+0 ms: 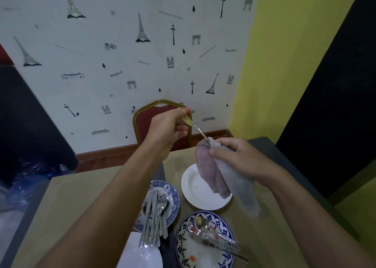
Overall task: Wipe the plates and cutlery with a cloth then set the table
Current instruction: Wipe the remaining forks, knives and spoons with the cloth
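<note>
Steel fork (197, 127), left hand (167, 132) to cloth (206, 167)

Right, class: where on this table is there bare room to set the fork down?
Bare tabletop lies left of the left forearm, out to its edge. A narrower strip runs between the white plate and the chair. Crowded: the centre, around the blue plate of cutlery and the patterned plate.

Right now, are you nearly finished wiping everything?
Not nearly. In hand: the left hand holds a fork while the right hand wraps its handle in the cloth. Nothing is laid out as a place setting yet. Left, it seems: the cutlery pile on the small blue plate, and the big patterned plate, with food bits and cutlery on it.
</note>
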Tool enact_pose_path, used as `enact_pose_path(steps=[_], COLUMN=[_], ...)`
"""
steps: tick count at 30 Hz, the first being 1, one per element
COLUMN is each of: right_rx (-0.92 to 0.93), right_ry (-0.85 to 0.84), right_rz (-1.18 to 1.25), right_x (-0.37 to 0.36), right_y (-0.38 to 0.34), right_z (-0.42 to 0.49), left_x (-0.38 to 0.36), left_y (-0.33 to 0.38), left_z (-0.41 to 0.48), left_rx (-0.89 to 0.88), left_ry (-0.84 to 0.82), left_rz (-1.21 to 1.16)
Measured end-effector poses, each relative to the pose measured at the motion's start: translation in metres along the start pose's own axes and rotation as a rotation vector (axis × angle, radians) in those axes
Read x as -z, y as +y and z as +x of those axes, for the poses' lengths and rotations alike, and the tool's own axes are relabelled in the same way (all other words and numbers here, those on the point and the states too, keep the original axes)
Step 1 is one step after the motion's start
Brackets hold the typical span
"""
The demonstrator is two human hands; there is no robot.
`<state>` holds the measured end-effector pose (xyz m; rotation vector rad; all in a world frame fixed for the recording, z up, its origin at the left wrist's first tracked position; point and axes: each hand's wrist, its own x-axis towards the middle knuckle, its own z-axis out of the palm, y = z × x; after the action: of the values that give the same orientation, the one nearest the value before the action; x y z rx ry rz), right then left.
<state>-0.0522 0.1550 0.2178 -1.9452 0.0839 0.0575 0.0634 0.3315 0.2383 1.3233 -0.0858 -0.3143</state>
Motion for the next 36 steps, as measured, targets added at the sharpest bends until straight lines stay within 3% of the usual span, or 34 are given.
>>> enact_pose_path(steps=[3,6,13,17,21,25,30,33,36], right_rx=[-0.083,-0.104,0.023,0.179,0.315,0.262,0.193,0.208,0.181], right_ry=[-0.034,-0.05,0.089,0.292,0.396,0.357,0.296,0.342,0.273], right_rz=[0.23,0.34,0.228,0.171,-0.094,-0.296,0.006,-0.022,-0.053], right_x=[0.002,0.003,-0.006,-0.017,-0.029,-0.028,-0.032,-0.031,-0.026], right_y=[0.003,0.005,0.002,-0.007,-0.012,0.006,0.015,0.011,0.01], right_z=[-0.001,-0.003,0.006,0.018,0.016,0.013,0.007,0.017,0.02], left_x=[0.008,0.011,0.002,-0.009,-0.014,-0.009,-0.01,-0.014,-0.013], left_y=[0.006,0.003,-0.011,-0.022,-0.019,0.0,-0.004,-0.013,-0.009], left_z=[-0.005,-0.005,-0.012,-0.02,-0.023,-0.017,-0.019,-0.024,-0.023], left_rx=[0.084,0.067,0.021,0.048,0.044,0.054,0.042,0.047,0.018], left_ry=[-0.182,-0.178,-0.152,-0.109,-0.028,0.117,0.103,0.058,0.059], left_rz=[-0.193,-0.177,0.134,0.111,0.048,0.006,0.063,0.051,0.08])
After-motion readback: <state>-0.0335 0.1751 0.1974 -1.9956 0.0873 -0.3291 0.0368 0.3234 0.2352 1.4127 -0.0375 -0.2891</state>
